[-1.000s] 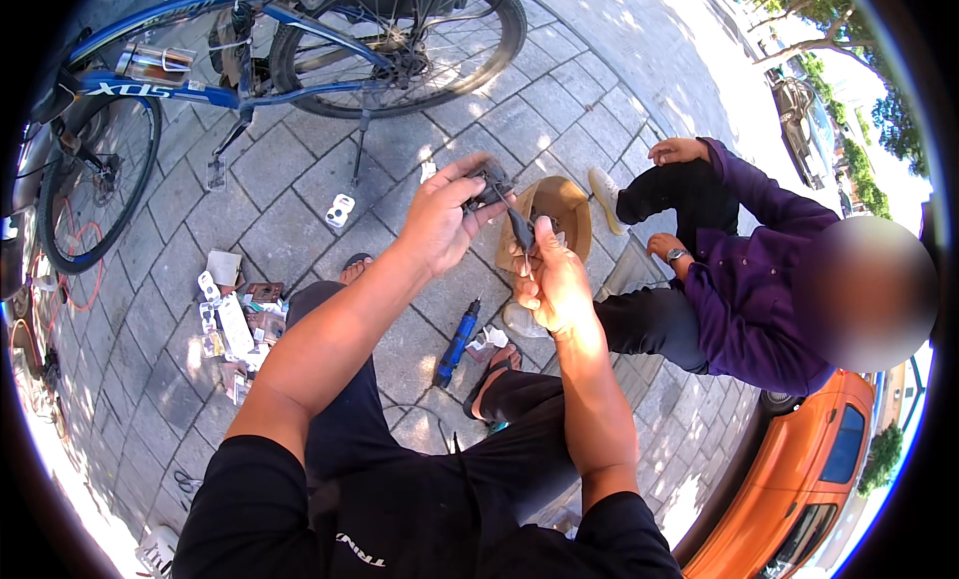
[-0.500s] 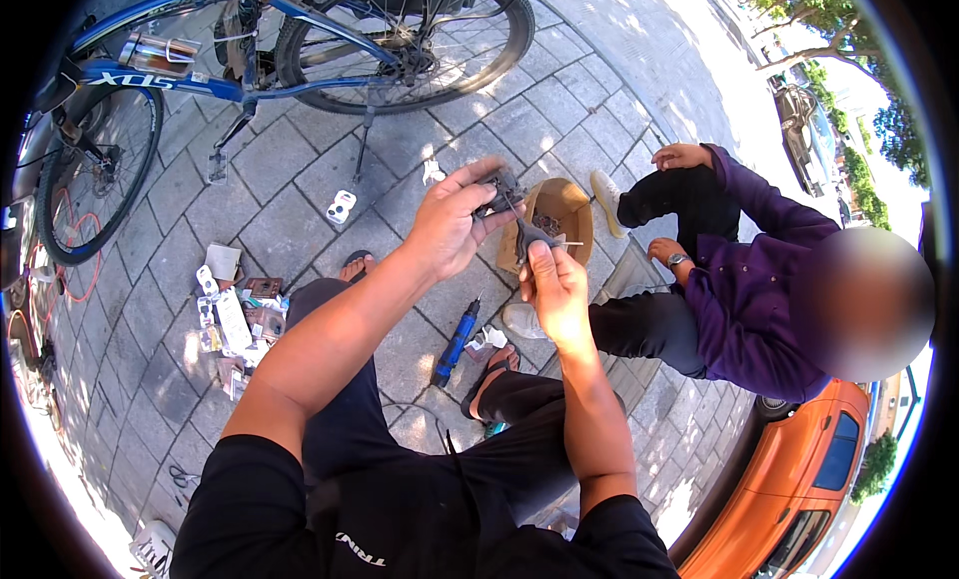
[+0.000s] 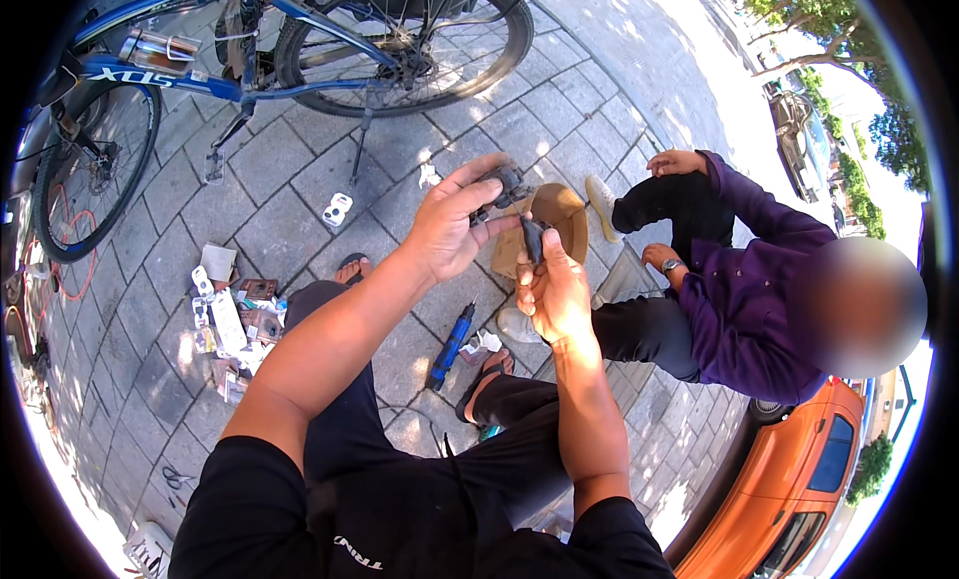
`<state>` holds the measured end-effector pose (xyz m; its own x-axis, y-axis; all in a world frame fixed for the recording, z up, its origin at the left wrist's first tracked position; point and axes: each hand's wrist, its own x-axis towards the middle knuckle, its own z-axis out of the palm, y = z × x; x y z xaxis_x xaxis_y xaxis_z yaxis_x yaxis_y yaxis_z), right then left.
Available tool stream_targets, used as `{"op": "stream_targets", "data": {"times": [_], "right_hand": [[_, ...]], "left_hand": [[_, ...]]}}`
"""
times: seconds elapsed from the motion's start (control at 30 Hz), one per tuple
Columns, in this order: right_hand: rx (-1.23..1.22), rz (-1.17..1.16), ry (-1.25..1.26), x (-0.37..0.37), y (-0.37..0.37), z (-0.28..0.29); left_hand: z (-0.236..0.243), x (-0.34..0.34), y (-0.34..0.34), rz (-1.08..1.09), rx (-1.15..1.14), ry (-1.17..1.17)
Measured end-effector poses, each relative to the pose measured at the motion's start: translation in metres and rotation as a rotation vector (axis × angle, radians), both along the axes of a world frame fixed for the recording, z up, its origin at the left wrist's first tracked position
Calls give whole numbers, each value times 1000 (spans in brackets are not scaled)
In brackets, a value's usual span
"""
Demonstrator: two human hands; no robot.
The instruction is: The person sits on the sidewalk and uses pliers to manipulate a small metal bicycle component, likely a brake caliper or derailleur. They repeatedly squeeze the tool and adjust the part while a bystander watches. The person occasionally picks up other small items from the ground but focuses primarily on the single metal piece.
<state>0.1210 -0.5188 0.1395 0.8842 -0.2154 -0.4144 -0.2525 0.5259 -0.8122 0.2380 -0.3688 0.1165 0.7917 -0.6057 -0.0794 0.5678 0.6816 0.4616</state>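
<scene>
My left hand (image 3: 448, 224) is closed on a small dark mechanical part (image 3: 507, 186), pinched between thumb and fingers; its exact kind is unclear. Just below and to the right, my right hand (image 3: 559, 291) grips a dark, tapered piece (image 3: 532, 241) between thumb and fingers. One left fingertip reaches close to the upper end of that piece; whether they touch I cannot tell. Behind both hands, an open cardboard box (image 3: 571, 217) stands on the paving, partly hidden by them. A blue-and-black cylindrical tool (image 3: 453, 346) lies on the ground between my feet.
A blue bicycle (image 3: 330, 79) stands at the upper left on its kickstand. Small packages and boxes (image 3: 235, 319) are piled left of my legs. Scissors (image 3: 178, 476) lie farther left. A person in a purple shirt (image 3: 744, 269) sits at the right, near an orange car (image 3: 789, 479).
My right hand has turned and shifted slightly right, and the dark piece in it now shows narrower. A thin pale rod beside it no longer shows. The left hand has barely moved.
</scene>
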Motion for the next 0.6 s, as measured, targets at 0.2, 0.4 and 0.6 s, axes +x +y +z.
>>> {"op": "stream_targets", "data": {"times": [0.2, 0.4, 0.6], "right_hand": [[-16, 35, 7, -2, -4, -6], [-45, 9, -63, -2, 2, -6], [86, 93, -84, -6, -5, -15]], "left_hand": [[0, 2, 1, -11, 6, 44], [1, 5, 2, -24, -33, 59], [-2, 7, 3, -44, -66, 60]]}}
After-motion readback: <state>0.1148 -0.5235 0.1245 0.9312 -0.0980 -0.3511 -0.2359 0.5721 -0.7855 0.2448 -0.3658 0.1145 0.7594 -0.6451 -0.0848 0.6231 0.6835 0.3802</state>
